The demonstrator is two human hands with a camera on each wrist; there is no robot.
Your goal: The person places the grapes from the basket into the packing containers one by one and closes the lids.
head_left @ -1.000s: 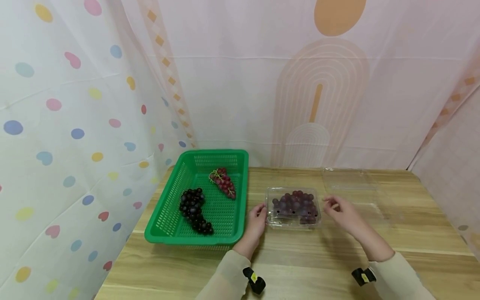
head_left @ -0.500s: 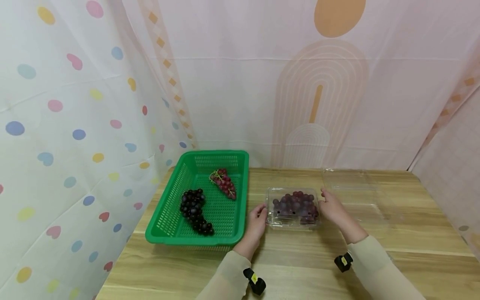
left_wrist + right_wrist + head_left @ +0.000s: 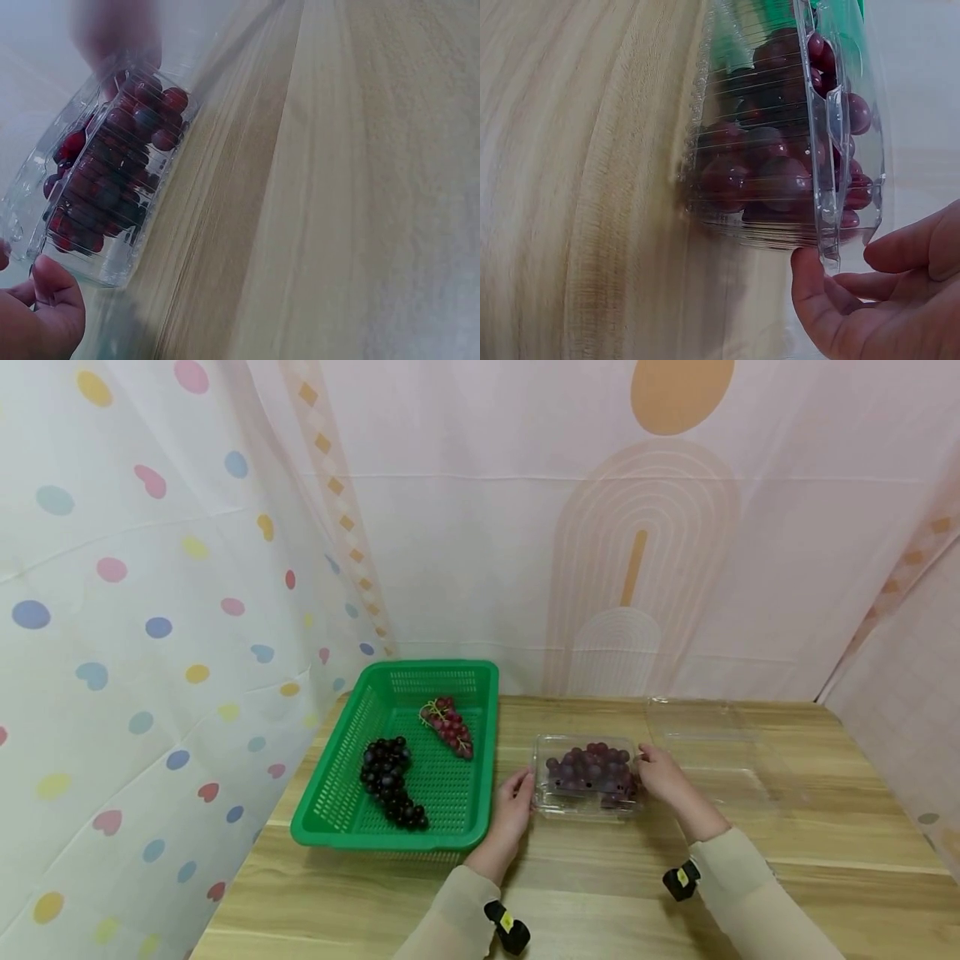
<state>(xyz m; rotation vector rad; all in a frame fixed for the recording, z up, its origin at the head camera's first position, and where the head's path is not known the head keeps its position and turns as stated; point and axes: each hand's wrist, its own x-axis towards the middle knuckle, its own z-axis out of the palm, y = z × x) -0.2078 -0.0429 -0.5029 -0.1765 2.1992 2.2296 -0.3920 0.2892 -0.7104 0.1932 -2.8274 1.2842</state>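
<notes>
A lidded clear plastic clamshell box (image 3: 553, 746) sits on the table, with dark red grapes (image 3: 594, 767) inside. My left hand (image 3: 512, 806) pinches its left rim between thumb and fingers; the left wrist view shows these fingertips at the box's corner. On the opposite side, my right hand (image 3: 666, 777) has thumb and fingers about the right rim. Seen from the right wrist, that hand (image 3: 889, 289) pinches the flange where lid and base meet. The lid lies over the grapes, and the box rests level.
A green basket (image 3: 491, 752) stands left of the box, holding a black grape bunch (image 3: 386, 777) and a small red bunch (image 3: 447, 727). Another clear box (image 3: 701, 720), its lid spread open, lies at the back right. A curtain (image 3: 480, 527) hangs behind the wooden table (image 3: 592, 877).
My right hand has moved left from beside the box and taken hold of its right rim. The left hand and the box have stayed in place.
</notes>
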